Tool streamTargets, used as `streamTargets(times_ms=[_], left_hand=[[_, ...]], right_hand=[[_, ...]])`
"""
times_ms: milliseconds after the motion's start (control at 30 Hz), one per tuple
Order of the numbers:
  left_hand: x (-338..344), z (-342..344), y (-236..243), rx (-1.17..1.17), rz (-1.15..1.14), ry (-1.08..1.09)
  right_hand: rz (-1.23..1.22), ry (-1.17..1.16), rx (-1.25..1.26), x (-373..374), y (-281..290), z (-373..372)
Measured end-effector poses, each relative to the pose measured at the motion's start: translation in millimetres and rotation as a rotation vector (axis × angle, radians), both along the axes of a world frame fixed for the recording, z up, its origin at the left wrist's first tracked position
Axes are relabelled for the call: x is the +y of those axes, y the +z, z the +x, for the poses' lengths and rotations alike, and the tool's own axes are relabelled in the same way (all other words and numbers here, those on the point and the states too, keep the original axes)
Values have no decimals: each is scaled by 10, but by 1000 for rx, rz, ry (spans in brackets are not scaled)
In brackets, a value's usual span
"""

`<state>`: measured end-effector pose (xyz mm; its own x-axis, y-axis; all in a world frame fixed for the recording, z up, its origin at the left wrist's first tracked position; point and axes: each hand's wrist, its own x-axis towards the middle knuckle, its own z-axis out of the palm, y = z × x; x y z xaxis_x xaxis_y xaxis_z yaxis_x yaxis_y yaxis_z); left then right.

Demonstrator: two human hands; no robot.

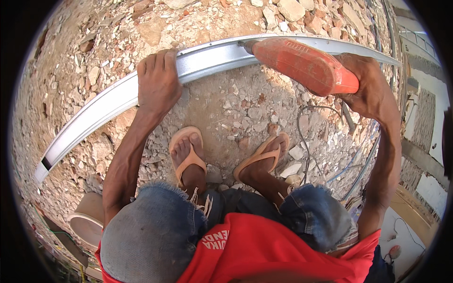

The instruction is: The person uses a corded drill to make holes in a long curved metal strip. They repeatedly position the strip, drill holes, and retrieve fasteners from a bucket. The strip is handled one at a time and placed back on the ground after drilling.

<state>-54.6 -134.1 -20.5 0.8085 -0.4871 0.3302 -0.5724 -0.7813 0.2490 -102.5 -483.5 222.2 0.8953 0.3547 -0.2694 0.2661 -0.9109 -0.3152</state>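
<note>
A long silver metal channel (214, 57) lies across the ground in front of my feet, bowed by the lens. My left hand (159, 80) is wrapped over it left of the middle, fingers closed across its far edge. In my right hand (365, 85) is a dusty red power drill (302, 66), gripped at its back end. The drill points left, and its dark tip meets the channel near the far edge, right of my left hand. Whether the bit has gone into the metal cannot be made out.
Broken brick and stone rubble (292, 12) covers the ground. A dark cable (302, 137) runs from near the drill down past my right foot. A pale bucket (87, 218) stands at the lower left. Blue and dark cables and light boards (427, 122) lie along the right.
</note>
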Motion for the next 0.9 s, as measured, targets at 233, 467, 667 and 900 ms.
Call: streamTargets(times_ms=[233, 467, 667, 900], left_hand=[[18, -16, -19, -17, -21, -6], [25, -4, -21, -53, -11, -16], [22, 12, -7, -60, 14, -10], [48, 95, -81, -88, 9, -25]], right_hand=[[-124, -156, 17, 267, -10, -172], [-19, -434, 134, 389, 5, -368], [87, -661, 152, 332, -64, -701], [732, -954, 267, 224, -88, -1184]])
